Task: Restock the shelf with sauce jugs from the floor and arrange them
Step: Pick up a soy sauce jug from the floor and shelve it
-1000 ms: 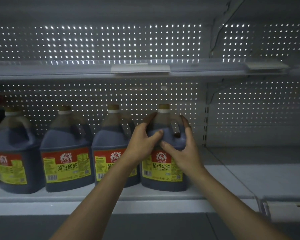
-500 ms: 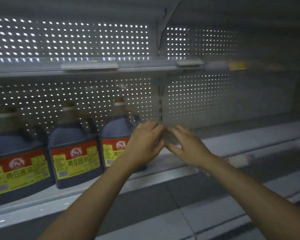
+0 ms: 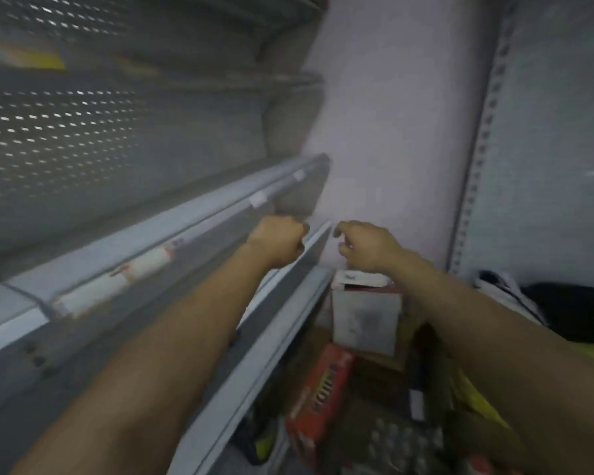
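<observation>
The shelf (image 3: 134, 234) is seen along the left. Down on the floor a white carton (image 3: 366, 320) and red box (image 3: 319, 399) are made out, but no sauce jug is spotted in the blur, so facing and long axis can't be told. The left hand (image 3: 278, 240) is fisted and the right hand (image 3: 367, 245) loosely curled, both empty, probably readied for reaching down.

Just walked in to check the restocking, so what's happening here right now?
A person stretches both bare arms out beside a grey shelf. The left hand is curled into a fist, the right hand loosely curled, and neither holds anything. No sauce jug shows in this blurred view. Under the right hand, a white box and a red box sit low by the shelf's end.
</observation>
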`<state>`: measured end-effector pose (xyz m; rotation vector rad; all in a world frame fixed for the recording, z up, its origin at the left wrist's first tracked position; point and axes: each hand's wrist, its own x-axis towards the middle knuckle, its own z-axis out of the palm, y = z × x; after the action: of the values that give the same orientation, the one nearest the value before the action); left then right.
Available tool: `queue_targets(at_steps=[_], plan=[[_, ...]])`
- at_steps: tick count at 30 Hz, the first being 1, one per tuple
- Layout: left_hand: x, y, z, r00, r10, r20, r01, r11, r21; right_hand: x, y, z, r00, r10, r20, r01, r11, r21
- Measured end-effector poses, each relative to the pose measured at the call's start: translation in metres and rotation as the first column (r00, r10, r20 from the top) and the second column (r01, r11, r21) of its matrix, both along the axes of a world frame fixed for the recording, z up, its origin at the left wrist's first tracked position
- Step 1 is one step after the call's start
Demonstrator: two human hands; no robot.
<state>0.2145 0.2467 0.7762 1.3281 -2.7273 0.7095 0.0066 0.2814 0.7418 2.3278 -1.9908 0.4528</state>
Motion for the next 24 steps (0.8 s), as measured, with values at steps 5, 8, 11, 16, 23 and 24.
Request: queue_targets(at_steps=[5, 8, 11, 16, 23, 24], plan=[[-0.140, -0.009, -0.024, 0.978, -0.205, 0.022, 0.203, 0.976, 0.083, -0.111, 0.041, -0.027, 0.956, -0.274, -0.108, 0.280, 0.959, 0.051], [-0.205, -0.012, -0.042, 0.948, -0.315, 0.045, 0.308, 0.943, 0.129, -0.155, 0.059, -0.046, 0.908, -0.399, -0.130, 0.410, 0.910, 0.066], [-0.255, -0.018, -0.064, 0.911, -0.408, 0.061, 0.393, 0.904, 0.168, -0.190, 0.068, -0.067, 0.864, -0.489, -0.121, 0.500, 0.860, 0.102], [-0.308, -0.049, -0.131, 0.840, -0.536, 0.088, 0.489, 0.817, 0.306, -0.221, 0.063, -0.126, 0.771, -0.632, -0.082, 0.634, 0.747, 0.203], [-0.333, -0.094, -0.288, 0.698, -0.707, 0.111, 0.552, 0.631, 0.545, -0.215, 0.049, -0.278, 0.653, -0.757, -0.032, 0.689, 0.575, 0.441], [-0.333, -0.097, -0.317, 0.687, -0.718, 0.109, 0.537, 0.603, 0.590, -0.209, 0.049, -0.306, 0.636, -0.771, -0.026, 0.679, 0.544, 0.493]])
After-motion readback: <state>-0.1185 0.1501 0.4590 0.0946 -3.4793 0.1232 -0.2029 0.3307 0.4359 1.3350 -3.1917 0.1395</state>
